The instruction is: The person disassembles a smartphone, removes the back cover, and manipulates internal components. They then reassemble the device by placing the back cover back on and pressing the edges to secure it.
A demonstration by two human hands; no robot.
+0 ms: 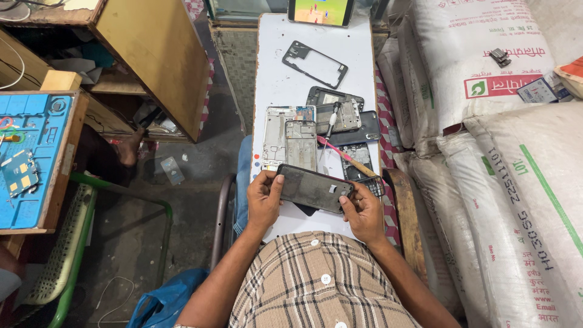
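Both hands grip a dark, flat, rectangular phone back panel (314, 189), held level just above the near end of the long white board (273, 79) lying across the person's lap. The left hand (263, 199) curls around the panel's left end, thumb pressed on top; the right hand (362, 209) pinches its right end, thumb on the edge. Further up the board from the panel lie a silver metal phone frame (285, 138), a pink-handled screwdriver (340, 153), dark phone shells (345, 118) and an empty black bezel (314, 64). White woven sacks (504, 140) are stacked right of the board.
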